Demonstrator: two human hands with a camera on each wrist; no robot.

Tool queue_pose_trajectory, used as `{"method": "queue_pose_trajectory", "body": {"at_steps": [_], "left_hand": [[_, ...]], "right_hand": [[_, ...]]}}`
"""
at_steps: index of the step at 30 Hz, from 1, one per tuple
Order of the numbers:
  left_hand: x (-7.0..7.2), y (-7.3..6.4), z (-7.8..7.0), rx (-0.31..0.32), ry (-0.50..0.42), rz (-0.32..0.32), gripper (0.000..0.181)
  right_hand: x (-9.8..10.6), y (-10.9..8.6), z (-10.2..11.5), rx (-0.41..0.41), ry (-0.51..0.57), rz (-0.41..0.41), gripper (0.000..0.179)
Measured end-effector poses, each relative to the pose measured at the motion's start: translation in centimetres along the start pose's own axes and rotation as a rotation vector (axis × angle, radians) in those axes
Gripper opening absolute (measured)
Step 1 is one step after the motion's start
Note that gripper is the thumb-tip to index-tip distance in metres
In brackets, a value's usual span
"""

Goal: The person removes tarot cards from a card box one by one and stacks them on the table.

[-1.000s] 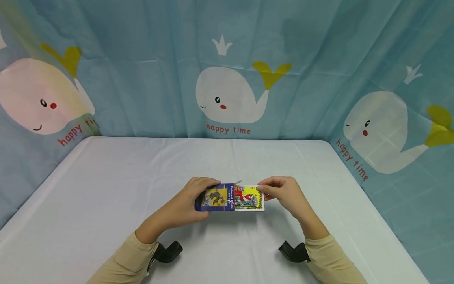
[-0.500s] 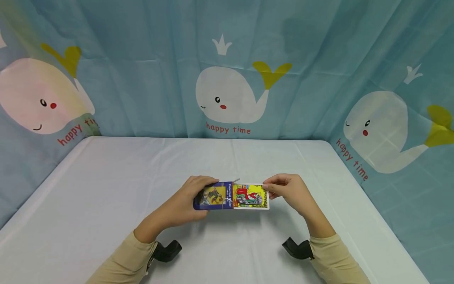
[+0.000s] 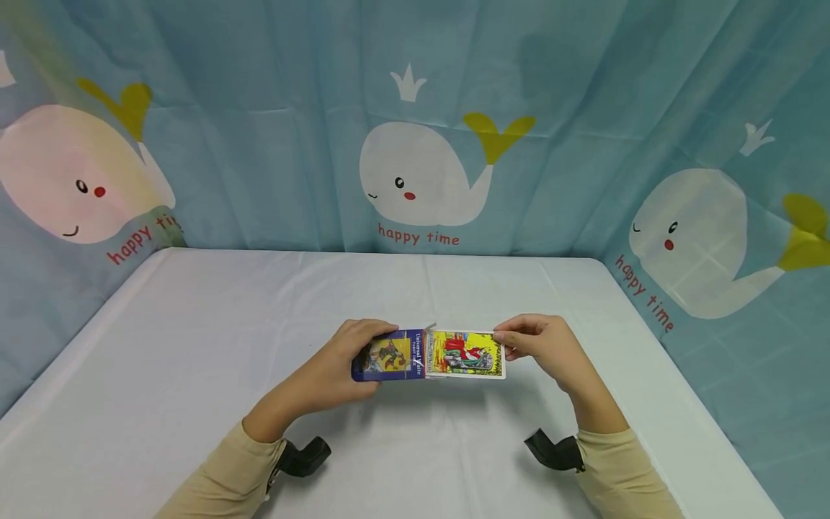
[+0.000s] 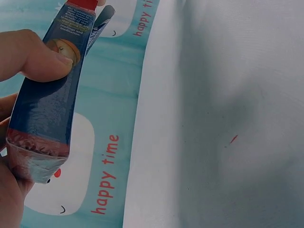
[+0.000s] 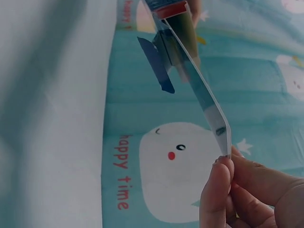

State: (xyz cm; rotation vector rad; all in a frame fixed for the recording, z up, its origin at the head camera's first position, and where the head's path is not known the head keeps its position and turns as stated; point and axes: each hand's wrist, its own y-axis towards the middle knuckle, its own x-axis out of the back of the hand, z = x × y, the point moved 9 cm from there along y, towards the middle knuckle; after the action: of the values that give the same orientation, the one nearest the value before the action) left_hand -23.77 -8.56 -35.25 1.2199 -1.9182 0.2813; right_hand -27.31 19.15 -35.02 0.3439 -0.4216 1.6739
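Note:
My left hand (image 3: 346, 364) grips a blue tarot card box (image 3: 391, 355) held above the table. In the left wrist view the thumb presses the narrow blue side of the box (image 4: 47, 104), whose end has crinkled clear wrap. A yellow and red picture card (image 3: 465, 355) sticks out of the box's right end. Thumb and fingers of my right hand (image 3: 541, 346) pinch its outer end. Seen edge-on in the right wrist view, the card (image 5: 209, 104) bends slightly near the fingertips. An opened box flap (image 5: 156, 64) juts out beside it. The card's inner end is hidden.
Below the hands lies a white-covered table (image 3: 259, 303). A blue curtain (image 3: 285, 166) printed with whales stands behind and along both sides. A black wrist mount (image 3: 305, 458) sticks out from the left sleeve, another black mount (image 3: 556, 452) from the right.
My right hand has moved right and slightly up, and more of the card now shows outside the box. The left hand and box have shifted slightly left and up.

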Motion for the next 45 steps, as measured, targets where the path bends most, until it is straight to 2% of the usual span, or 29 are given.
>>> {"method": "queue_pose_trajectory", "body": {"at_steps": [17, 26, 33, 45], "left_hand": [[0.3, 0.0, 0.0, -0.014, 0.001, -0.020, 0.075], [0.2, 0.0, -0.2, -0.009, -0.008, -0.014, 0.075], [0.0, 0.0, 0.0, 0.002, -0.017, 0.001, 0.074], [0.1, 0.1, 0.0, 0.009, -0.011, -0.003, 0.075]], "right_hand": [[1.6, -0.2, 0.1, -0.012, 0.026, -0.019, 0.031], [2.4, 0.0, -0.2, -0.040, 0.039, -0.065, 0.035], [2.9, 0.3, -1.0, -0.080, 0.045, -0.095, 0.037], [3.5, 1.1, -2.8, -0.137, 0.117, -0.131, 0.043]]}}
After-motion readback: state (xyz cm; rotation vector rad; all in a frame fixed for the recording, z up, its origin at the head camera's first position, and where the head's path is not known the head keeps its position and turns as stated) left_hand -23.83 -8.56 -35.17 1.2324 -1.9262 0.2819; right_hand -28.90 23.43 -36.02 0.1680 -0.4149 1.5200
